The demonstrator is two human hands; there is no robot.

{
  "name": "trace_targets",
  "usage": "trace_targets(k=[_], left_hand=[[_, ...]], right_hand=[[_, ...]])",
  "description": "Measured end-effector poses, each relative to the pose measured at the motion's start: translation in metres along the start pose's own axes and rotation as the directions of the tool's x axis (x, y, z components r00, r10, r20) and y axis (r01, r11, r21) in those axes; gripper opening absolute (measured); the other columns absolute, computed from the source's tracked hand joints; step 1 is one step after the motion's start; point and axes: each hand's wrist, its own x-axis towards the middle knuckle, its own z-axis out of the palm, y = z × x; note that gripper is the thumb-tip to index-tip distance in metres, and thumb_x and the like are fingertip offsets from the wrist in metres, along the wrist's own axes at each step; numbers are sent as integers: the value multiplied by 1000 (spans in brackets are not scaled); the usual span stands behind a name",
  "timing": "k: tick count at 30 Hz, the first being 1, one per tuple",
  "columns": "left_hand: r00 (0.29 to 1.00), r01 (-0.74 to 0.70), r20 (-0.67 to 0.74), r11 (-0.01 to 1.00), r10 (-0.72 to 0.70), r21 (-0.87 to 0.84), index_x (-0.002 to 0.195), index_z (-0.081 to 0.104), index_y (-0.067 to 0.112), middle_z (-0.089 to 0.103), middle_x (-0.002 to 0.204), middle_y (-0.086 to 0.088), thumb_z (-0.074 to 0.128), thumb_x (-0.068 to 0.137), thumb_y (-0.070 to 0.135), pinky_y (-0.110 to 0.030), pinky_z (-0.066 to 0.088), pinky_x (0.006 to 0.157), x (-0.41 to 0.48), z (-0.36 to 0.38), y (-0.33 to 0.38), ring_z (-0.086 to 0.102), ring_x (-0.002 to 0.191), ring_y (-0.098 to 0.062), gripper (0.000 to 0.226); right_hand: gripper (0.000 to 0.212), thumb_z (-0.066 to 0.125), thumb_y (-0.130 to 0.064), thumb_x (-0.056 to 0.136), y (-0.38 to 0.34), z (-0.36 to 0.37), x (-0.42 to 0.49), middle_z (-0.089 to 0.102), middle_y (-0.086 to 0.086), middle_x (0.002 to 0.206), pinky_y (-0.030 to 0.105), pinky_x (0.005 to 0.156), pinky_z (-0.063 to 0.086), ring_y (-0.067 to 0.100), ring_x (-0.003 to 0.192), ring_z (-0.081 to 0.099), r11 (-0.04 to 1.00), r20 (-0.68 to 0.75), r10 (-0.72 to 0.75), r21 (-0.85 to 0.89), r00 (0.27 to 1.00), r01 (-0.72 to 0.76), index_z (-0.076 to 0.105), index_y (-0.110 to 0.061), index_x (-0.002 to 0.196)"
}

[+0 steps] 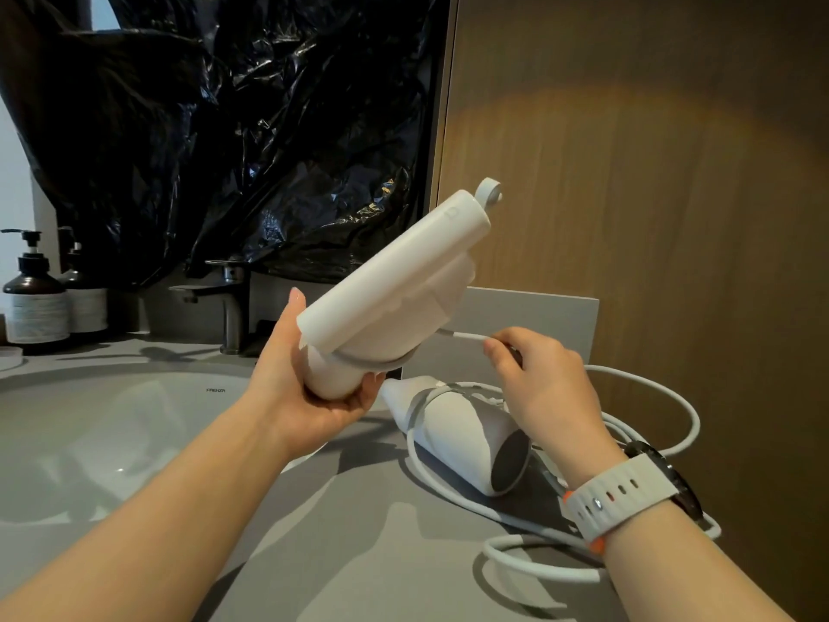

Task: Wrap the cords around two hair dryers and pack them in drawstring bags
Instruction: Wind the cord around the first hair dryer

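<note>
— White plastic was gripped how?
— The raised hair dryer was clasped at its lower end by the left hand, above the counter. Its cord was pinched close to the body by the right hand.
— And for a tidy wrap?
— Even tension was probably needed, each turn laid beside the one already round the body, never crossed. The second hair dryer was lying on the counter among loose loops.
</note>
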Motion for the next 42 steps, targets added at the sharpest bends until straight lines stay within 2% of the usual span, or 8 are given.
trace_targets(k=[8, 16, 19, 24, 28, 33, 38, 42], left_hand=[[993, -35, -118, 999, 30, -36, 104, 60, 18, 61, 112, -10, 75, 69, 48, -32, 52, 48, 2, -3, 3, 59, 102, -30, 48], [988, -47, -150, 998, 39, -47, 98, 57, 14, 61, 100, -14, 62, 82, 49, -28, 51, 45, 3, -3, 0, 60, 88, -32, 38], [993, -57, -106, 997, 50, -61, 101, 58, 14, 61, 106, -13, 61, 83, 39, -29, 49, 52, 3, -4, 0, 60, 95, -31, 31], [990, -136, -48, 989, 134, -54, 101, 57, 14, 59, 102, -12, 57, 78, 25, -39, 51, 77, 2, -4, 3, 57, 85, -30, 25], [962, -267, -32, 956, 273, 118, 87, 61, 19, 62, 91, -6, 59, 84, 29, -36, 51, 68, 2, 1, -1, 59, 78, -26, 10], [952, -294, -25, 932, 306, 210, 116, 60, 19, 63, 109, -7, 58, 88, 36, -35, 51, 61, 11, -4, -1, 60, 93, -27, 33], [927, -352, -23, 889, 375, 294, 99, 62, 22, 62, 105, -6, 58, 87, 37, -34, 50, 65, 11, -5, -2, 57, 88, -23, 19], [888, -420, -46, 849, 457, 322, 119, 54, 21, 58, 120, -8, 59, 88, 36, -34, 52, 67, 11, -4, -4, 58, 102, -24, 34]], right_hand=[[29, 41, -40, 96, -12, 8, -11, 63, 1, 78, 31, 61, 46, 22, 75, 57, 986, 103, -152, -57, 983, 158, 62, -21, 94], [29, 41, -40, 96, -20, 8, -13, 62, 0, 76, 31, 59, 48, 20, 72, 57, 985, 110, -163, -44, 981, 169, 62, -20, 91], [27, 44, -40, 95, -16, 5, -10, 59, -2, 72, 24, 52, 39, 15, 68, 53, 996, 95, -91, -11, 991, 93, 59, -20, 84], [33, 46, -43, 93, -12, 3, -13, 54, -2, 65, 32, 59, 45, 19, 67, 54, 998, 113, -57, 16, 992, 56, 57, -17, 76], [25, 45, -34, 95, -20, 5, -17, 50, -4, 63, 25, 49, 33, 14, 61, 48, 992, 157, -122, -10, 980, 125, 53, -18, 77], [21, 45, -29, 94, -24, 11, -21, 56, 0, 69, 34, 60, 47, 21, 67, 55, 988, 256, -150, 5, 955, 154, 55, -15, 81], [20, 44, -28, 94, -26, 9, -24, 51, -3, 63, 30, 56, 42, 17, 59, 49, 972, 316, -220, -10, 923, 235, 55, -17, 80], [20, 43, -27, 94, -30, 9, -26, 53, -2, 67, 27, 56, 41, 18, 63, 52, 957, 342, -261, -32, 903, 288, 56, -16, 83]])
